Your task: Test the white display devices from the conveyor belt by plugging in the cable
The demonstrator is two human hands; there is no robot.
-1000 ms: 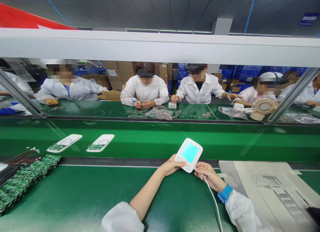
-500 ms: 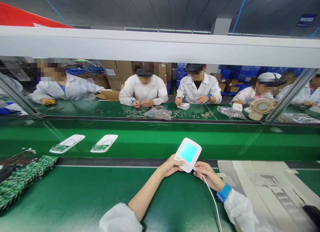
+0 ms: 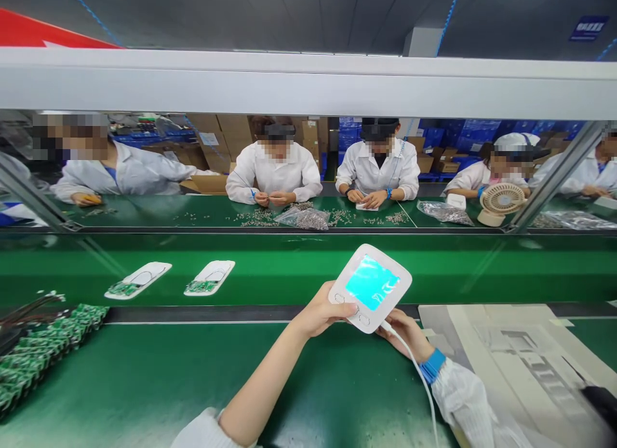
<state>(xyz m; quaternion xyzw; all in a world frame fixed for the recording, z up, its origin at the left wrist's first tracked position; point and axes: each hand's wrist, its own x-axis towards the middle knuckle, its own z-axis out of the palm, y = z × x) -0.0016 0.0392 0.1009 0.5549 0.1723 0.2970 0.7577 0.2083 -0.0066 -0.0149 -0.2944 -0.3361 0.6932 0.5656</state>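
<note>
The white device (image 3: pixel 354 277) sits in the left hand (image 3: pixel 324 312).

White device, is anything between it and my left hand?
Nothing visible: your left hand holds the white device directly, and the white cable leaves its lower edge, clear of that hand.

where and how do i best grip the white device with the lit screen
Probably the lower-left edge of the device, coming from the left: the left hand grips it there, thumb on the front. That edge lies below the screen, and the cable meets the lower-right edge, so a hold from the left should stay clear of both.
</note>
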